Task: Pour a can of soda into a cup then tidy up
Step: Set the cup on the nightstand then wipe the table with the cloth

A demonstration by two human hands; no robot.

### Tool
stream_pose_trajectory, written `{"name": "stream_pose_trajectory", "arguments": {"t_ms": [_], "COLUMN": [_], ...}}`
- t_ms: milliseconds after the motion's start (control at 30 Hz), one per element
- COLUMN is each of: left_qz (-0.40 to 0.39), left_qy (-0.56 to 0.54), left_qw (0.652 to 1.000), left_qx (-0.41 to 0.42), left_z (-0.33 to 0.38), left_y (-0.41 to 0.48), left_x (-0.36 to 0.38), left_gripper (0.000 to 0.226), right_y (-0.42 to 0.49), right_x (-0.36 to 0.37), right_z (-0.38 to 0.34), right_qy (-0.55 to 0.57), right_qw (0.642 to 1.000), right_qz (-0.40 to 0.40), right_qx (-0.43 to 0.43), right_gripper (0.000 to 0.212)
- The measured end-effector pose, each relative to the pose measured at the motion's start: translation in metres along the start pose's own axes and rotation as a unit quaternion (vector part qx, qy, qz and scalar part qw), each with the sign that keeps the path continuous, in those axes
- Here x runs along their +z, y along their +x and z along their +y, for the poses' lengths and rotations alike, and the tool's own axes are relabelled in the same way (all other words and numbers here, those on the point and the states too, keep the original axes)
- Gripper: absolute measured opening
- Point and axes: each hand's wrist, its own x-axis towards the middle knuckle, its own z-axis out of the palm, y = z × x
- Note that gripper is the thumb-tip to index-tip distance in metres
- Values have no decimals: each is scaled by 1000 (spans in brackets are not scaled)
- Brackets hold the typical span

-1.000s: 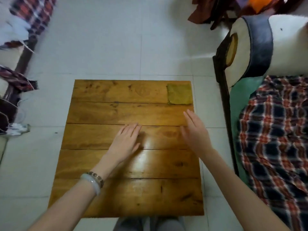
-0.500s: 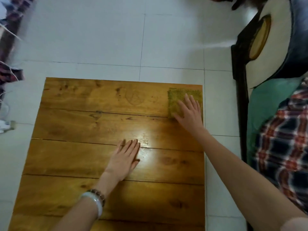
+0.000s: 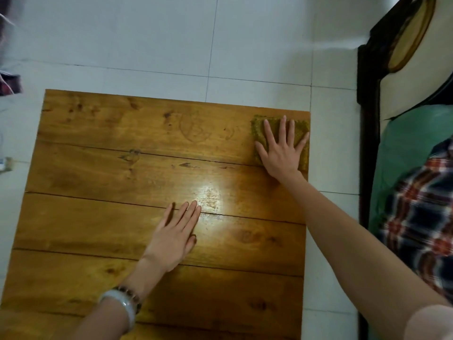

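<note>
A low wooden plank table (image 3: 103, 173) fills the view. At its far right corner lies a folded olive-green cloth (image 3: 302, 130). My right hand (image 3: 280, 149) rests flat on top of that cloth, fingers spread, pressing it to the wood rather than gripping it. My left hand (image 3: 175, 235) lies flat on the middle of the table with its fingers together, holding nothing; a pale bangle and a bead bracelet sit on that wrist. No can and no cup are in view.
White tiled floor (image 3: 171, 45) surrounds the table. A dark-framed bed or sofa (image 3: 367, 119) with a green sheet and a plaid blanket (image 3: 421, 217) runs close along the right side. Clutter and cables lie at the far left edge.
My right hand has reached forward from the table's right edge and settled flat on the green cloth. The left hand has stayed put. The camera has moved closer and tilted down.
</note>
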Motion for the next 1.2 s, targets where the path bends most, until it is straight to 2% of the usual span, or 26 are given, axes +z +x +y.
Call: {"name": "stream_pose_trajectory", "arguments": {"t_ms": [167, 400, 533, 700, 867, 1100, 1200], "left_qz": [8, 57, 60, 53, 67, 46, 26], "left_qy": [-1, -57, -131, -138, -139, -138, -122], "left_qw": [1000, 996, 986, 984, 984, 984, 984], "left_qx": [2, -31, -84, -96, -86, -107, -125], "left_z": [-1, 5, 13, 26, 46, 66, 69], "left_y": [-1, -15, -56, -112, -153, -186, -193], "left_x": [3, -3, 12, 39, 63, 102, 112], "left_gripper": [64, 66, 67, 67, 68, 90, 96], "right_y": [-3, -77, -135, -190, -244, -312, -338], "right_x": [3, 7, 22, 41, 67, 85, 89], "right_z": [4, 0, -8, -12, -23, -22, -25], "right_qy": [25, 103, 96, 59, 19, 102, 180], "right_qw": [999, 978, 968, 971, 990, 994, 983], "right_qz": [21, -56, -87, -75, -29, -17, -31], "right_qx": [-27, -171, -213, -219, -140, -46, 0], "right_gripper": [56, 67, 67, 63, 61, 63, 62]}}
